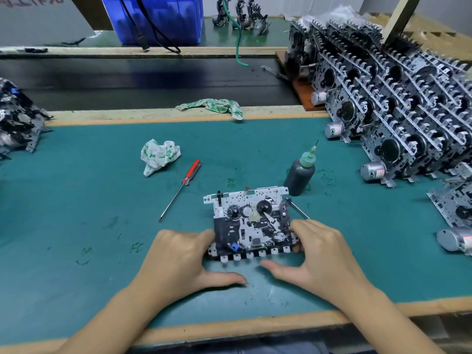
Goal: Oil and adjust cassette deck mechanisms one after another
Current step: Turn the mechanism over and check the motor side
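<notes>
Cassette deck mechanism (251, 223) lies flat on the counter (102, 226), lower centre of frame. Left hand (178, 259) and right hand (324, 256) grip its side edges. Risk: oil bottle (299, 175) touching upper right corner tips if deck shifts; screwdriver (180, 190) lies left, apart.

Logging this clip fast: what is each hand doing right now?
Left hand: grips the left edge of the cassette deck mechanism.
Right hand: grips its right edge, with a thin metal tool poking out from the grip.
</notes>
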Motion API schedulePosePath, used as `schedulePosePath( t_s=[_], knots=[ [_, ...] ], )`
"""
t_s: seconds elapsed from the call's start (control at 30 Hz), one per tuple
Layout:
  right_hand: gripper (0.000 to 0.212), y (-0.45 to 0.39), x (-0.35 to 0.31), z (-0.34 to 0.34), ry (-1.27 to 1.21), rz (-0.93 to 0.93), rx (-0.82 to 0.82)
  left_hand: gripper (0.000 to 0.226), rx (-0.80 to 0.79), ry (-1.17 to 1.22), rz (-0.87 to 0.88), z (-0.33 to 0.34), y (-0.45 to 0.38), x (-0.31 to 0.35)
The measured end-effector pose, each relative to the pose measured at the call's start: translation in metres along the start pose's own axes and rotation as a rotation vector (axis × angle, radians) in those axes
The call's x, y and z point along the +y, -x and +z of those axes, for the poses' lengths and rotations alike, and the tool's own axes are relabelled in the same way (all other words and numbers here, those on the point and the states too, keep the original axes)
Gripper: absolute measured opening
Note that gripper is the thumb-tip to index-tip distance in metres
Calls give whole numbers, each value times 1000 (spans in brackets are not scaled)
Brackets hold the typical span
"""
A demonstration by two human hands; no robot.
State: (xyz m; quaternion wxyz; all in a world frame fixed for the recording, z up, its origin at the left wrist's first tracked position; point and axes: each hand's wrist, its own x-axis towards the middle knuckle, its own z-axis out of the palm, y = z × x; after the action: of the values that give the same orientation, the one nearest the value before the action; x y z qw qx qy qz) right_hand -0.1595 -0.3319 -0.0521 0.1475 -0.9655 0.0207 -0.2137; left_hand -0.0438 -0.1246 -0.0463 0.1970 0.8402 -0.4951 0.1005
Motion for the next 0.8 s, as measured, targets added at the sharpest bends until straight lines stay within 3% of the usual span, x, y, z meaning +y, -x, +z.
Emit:
schedulePosePath(
  t_s=[0.13,0.37,0.57,0.8],
  knots=[
    [59,-2,-4,1,46,21,28,68,17,-64,83,0,4,-2],
    [50,0,12,-3,-28,-136,-71,64,56,-74,66,-1,6,-3],
    [50,0,9,-5,-100,-112,-62,56,161,-109,-70,3,6,7],
    [48,1,7,-4,-41,-104,-22,57,66,-29,28,0,6,-1]
  ],
)
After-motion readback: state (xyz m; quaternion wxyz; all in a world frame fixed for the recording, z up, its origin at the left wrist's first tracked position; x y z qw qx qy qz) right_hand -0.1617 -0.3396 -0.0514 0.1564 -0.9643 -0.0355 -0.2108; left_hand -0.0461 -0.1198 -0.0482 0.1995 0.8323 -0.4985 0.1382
